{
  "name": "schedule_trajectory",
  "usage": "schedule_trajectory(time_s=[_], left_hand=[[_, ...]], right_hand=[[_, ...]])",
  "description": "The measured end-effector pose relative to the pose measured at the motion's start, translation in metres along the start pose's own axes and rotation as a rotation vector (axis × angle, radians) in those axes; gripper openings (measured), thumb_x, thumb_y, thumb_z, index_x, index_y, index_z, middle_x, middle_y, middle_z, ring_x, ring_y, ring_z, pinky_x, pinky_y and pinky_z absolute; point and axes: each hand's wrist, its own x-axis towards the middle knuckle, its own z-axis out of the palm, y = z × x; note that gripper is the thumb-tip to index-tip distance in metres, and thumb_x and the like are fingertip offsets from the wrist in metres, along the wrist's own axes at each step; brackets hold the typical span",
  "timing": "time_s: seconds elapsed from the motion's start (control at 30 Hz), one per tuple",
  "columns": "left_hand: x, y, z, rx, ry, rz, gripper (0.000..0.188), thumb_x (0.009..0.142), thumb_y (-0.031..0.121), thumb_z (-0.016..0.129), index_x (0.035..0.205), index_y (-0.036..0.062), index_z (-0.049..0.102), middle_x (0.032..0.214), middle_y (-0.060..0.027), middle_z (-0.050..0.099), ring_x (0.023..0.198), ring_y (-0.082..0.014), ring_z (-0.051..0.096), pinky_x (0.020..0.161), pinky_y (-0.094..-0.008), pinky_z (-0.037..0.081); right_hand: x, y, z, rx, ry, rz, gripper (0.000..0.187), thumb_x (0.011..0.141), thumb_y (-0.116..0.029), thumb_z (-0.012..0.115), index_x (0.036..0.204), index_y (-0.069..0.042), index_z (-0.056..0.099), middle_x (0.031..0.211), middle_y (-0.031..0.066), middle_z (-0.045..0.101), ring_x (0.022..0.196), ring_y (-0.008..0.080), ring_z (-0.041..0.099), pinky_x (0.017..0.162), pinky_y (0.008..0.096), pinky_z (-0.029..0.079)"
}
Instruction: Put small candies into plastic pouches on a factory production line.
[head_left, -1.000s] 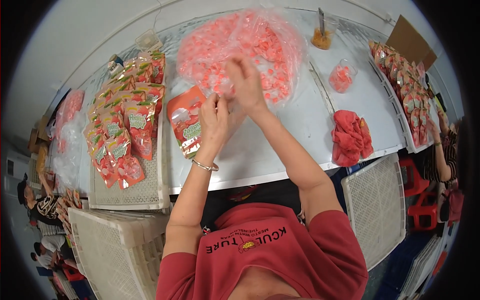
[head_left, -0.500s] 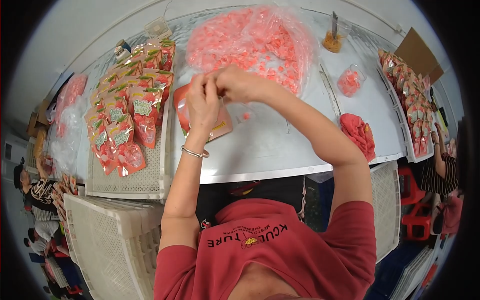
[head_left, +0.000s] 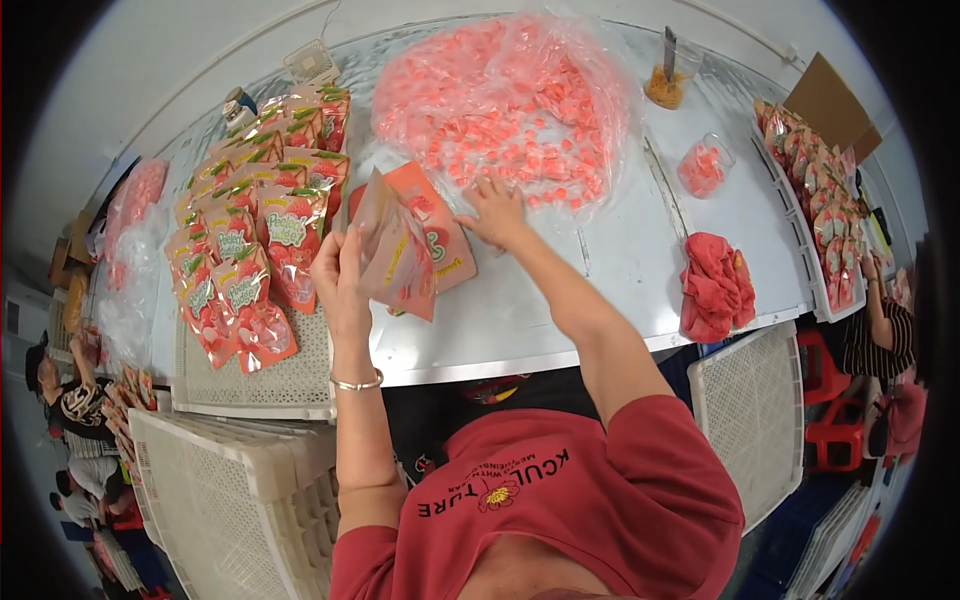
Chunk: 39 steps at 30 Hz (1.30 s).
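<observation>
My left hand [head_left: 345, 285] is closed on the edge of a shiny pink and red pouch [head_left: 398, 262], held tilted above the table. Beneath and beside it another pouch [head_left: 455, 245] lies flat on the tabletop. My right hand [head_left: 494, 212] is open, its fingers spread at the near edge of a large clear plastic bag [head_left: 420, 100]. Many small coral-pink pieces [head_left: 540, 158] are heaped in that bag. Nothing shows in my right hand, though its palm side is hidden.
Filled pouches [head_left: 235, 230] stand in rows on a white perforated tray [head_left: 225, 385] at left. To the right are a clear cup of pink pieces [head_left: 704, 168], a crumpled red cloth [head_left: 712, 285] and a jug with orange contents [head_left: 668, 85]. Stacked crates [head_left: 210, 490] are below left.
My hands, together over the pouch before, have parted. The left has drawn a pouch nearer and leftward; the right has moved right and down to the plastic bag's edge, fingers spreading.
</observation>
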Motion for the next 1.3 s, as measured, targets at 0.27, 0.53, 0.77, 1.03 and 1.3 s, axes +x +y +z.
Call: schedule_trajectory(time_s=[0.27,0.53,0.77,1.03,1.3], left_hand=[[-0.011,0.008,-0.003,-0.104,-0.015,-0.058,0.031,0.09,0.016,0.055,0.063,0.0091,0.042,0.061,0.0083,0.037,0.058,-0.0009,0.028,0.051,-0.0182,0.022],[-0.018,0.028,-0.001,-0.089,0.024,-0.038,0.028,0.088,0.015,0.057,0.065,0.0076,0.045,0.065,0.0055,0.047,0.06,-0.001,0.039,0.053,-0.0176,0.033],[-0.025,0.025,0.006,-0.022,-0.003,-0.028,0.022,0.088,0.013,0.056,0.068,0.0057,0.049,0.067,0.0045,0.048,0.061,-0.0021,0.041,0.056,-0.018,0.035],[-0.027,0.033,0.004,-0.092,0.06,-0.117,0.019,0.087,0.013,0.056,0.071,0.004,0.052,0.069,0.0034,0.051,0.064,-0.0034,0.045,0.06,-0.0181,0.036],[-0.024,0.032,0.02,-0.125,0.022,-0.108,0.017,0.088,0.011,0.056,0.073,0.0045,0.056,0.073,0.0036,0.051,0.068,-0.0032,0.042,0.062,-0.0183,0.034]], right_hand=[[-0.093,0.006,-0.053,0.058,-0.071,-0.042,0.034,0.081,-0.034,0.06,0.107,-0.014,0.055,0.124,0.0085,0.045,0.126,0.029,0.033,0.093,0.0589,0.027],[-0.046,0.117,-0.118,0.975,-0.013,0.237,0.024,0.087,-0.007,0.046,0.105,-0.003,0.062,0.1,0.0136,0.063,0.101,0.0271,0.057,0.092,0.0323,0.042],[-0.038,0.114,-0.07,0.141,-0.26,-0.054,0.025,0.078,0.003,0.048,0.097,0.001,0.064,0.098,0.0183,0.063,0.091,0.0265,0.061,0.084,0.0327,0.047],[-0.068,0.085,-0.087,0.732,-0.174,0.088,0.028,0.084,-0.013,0.054,0.11,-0.005,0.061,0.116,0.0139,0.057,0.11,0.0299,0.052,0.093,0.0373,0.041],[-0.111,0.027,-0.072,0.062,-0.142,-0.204,0.03,0.077,-0.034,0.066,0.096,-0.01,0.062,0.112,0.0077,0.056,0.101,0.0243,0.053,0.076,0.038,0.044]])
